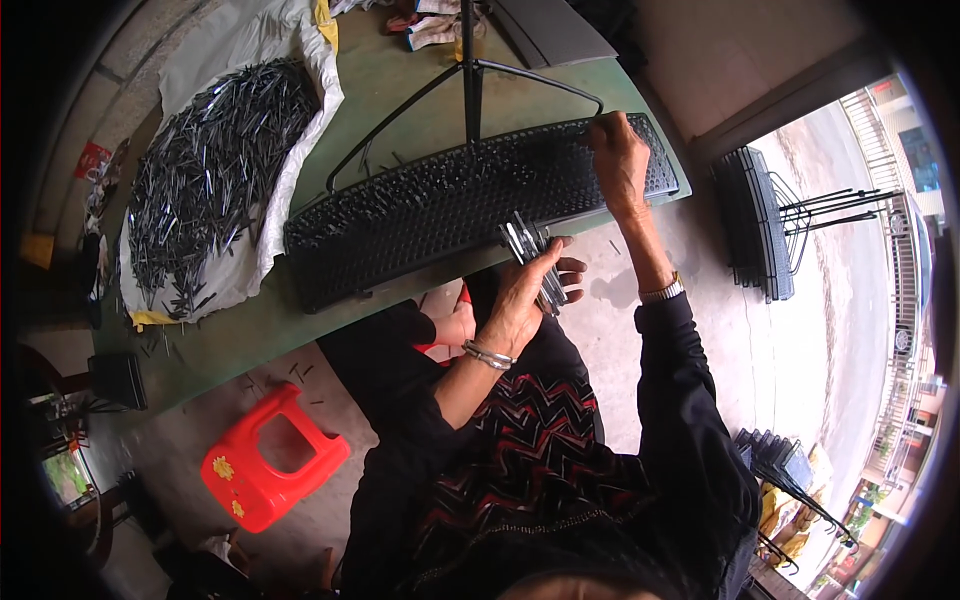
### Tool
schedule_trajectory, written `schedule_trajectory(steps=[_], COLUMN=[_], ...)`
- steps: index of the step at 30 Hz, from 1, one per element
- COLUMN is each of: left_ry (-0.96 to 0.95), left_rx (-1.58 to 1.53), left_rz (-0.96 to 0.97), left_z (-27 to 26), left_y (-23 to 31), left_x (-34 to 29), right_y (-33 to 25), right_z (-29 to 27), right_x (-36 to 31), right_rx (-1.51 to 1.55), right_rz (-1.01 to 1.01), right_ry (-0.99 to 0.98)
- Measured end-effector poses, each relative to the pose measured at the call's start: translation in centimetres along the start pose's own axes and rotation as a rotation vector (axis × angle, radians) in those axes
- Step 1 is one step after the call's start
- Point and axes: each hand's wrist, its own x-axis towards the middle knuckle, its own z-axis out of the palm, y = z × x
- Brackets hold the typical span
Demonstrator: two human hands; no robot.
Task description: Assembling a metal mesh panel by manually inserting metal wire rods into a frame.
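A long black perforated panel lies along the table's near edge. Thin dark pieces stand bristling in its far rows, mostly toward the left and middle. My left hand is closed around a bundle of thin, shiny dark strips, just off the panel's near edge. Over the panel's right end, my right hand has its fingers pinched together, close to the surface. Whatever sits between those fingertips is hidden.
On the green table, an open white sack at left holds a heap of dark strips. A black metal frame rises behind the panel. Below are a red plastic stool and scattered strips. Black racks stand at right.
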Motion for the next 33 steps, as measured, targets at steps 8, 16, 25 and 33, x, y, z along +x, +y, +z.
schedule_trajectory(steps=[8,16,25,33], left_ry=[-0.02,-0.004,-0.014,-0.048], left_rx=[0.047,0.01,0.034,0.038], left_rz=[0.007,0.084,0.128,0.153], left_z=[-0.8,-0.5,-0.9,-0.5], left_y=[-0.4,0.1,0.1,0.0], left_x=[0.6,-0.2,0.2,0.4], right_y=[-0.5,0.1,-6.5,-6.1], right_z=[0.4,0.6,-4.5,-5.2], right_x=[0.8,-0.4,-4.5,-5.2], right_rx=[-0.22,-0.397,0.152,0.212], right_rz=[-0.115,-0.149,0.24,0.302], right_ry=[-0.083,-0.12,-0.925,-0.829])
